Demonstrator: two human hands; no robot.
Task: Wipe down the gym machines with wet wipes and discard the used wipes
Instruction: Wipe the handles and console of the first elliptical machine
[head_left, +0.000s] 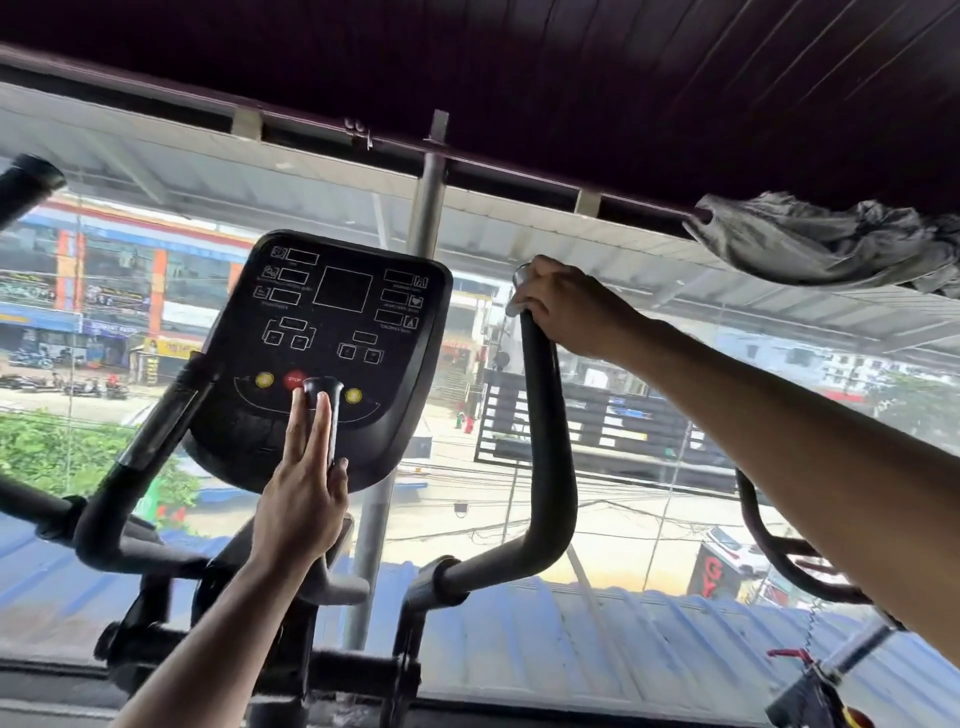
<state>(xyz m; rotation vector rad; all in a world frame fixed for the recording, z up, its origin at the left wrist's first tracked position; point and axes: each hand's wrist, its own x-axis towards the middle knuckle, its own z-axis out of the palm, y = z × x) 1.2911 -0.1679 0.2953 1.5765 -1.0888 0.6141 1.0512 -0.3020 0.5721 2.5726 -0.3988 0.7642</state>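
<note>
1. Black plastic makes up the console (322, 353) of the machine, tilted toward the camera, with blank display windows, two yellow buttons and a red stop button along its lower edge.
2. The left hand (301, 499) has its fingers straight and together, lying flat along a short black grip (324, 415) that stands upright in front of the console's lower edge; the thumb sits on the grip's right side. It holds nothing.
3. The right hand (563, 306) is clenched round the top of the right handlebar (548, 441), a tall black bar that curves down and left to a joint near the machine's base.
4. A pale wipe (517, 306) shows at the left edge of that fist, pressed between the fingers and the bar near its top end.
5. The left handlebar (140, 457) rises from the lower left toward the console's left edge, untouched.
6. A grey cloth (831, 244) hangs bunched over the dark beam at the upper right, well apart from both hands.
7. Behind the machine a window (623, 519) looks out on a street with shopfronts, greenery and a blue corrugated roof below.
8. Another machine's dark curved bar (769, 545) shows at the right edge, partly hidden by the right forearm.
</note>
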